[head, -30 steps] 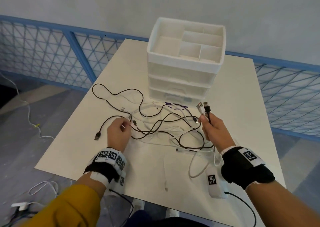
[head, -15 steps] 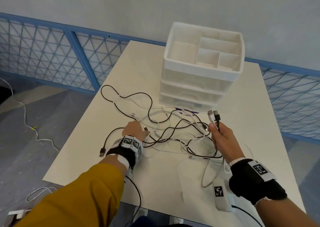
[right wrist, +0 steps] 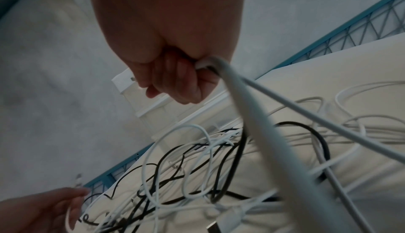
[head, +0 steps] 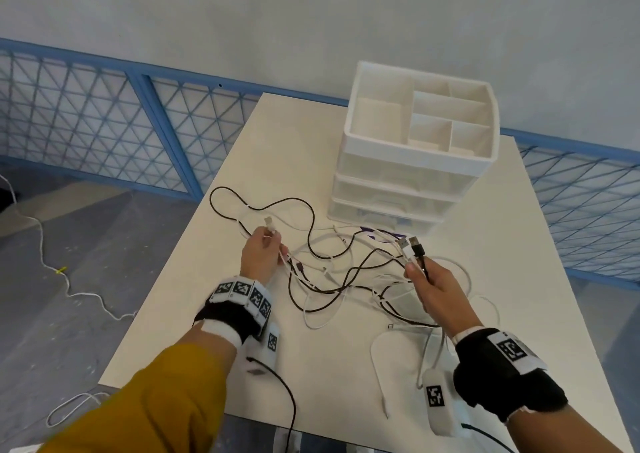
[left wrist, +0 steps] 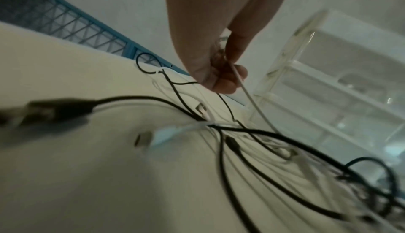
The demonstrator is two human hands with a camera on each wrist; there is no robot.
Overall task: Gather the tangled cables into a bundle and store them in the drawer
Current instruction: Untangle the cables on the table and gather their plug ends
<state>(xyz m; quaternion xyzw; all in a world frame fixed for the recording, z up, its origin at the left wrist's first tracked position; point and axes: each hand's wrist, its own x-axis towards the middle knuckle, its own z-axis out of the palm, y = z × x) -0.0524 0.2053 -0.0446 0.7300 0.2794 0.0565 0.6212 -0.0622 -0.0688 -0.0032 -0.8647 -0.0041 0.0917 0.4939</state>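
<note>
Head view: right hand (head: 431, 286) grips two plug ends; left hand (head: 261, 257) pinches a white cable (head: 269, 227); cables (head: 339, 279) mostly loose; drawers (head: 391, 207) apparently closed.

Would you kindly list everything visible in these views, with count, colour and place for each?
table: one, off-white, centre of the scene.
drawer unit: one, white and translucent, far side of the table, drawers closed, divided tray on top.
tangled cables: several, exact count unclear, black and white, spread on the table in front of the drawer unit.
railing: one, blue mesh, behind the table.
floor cable: one, white, on the floor to the left.
left hand: one, pinches a white cable end.
right hand: one, grips a black and a white plug end, both pointing up.
</note>
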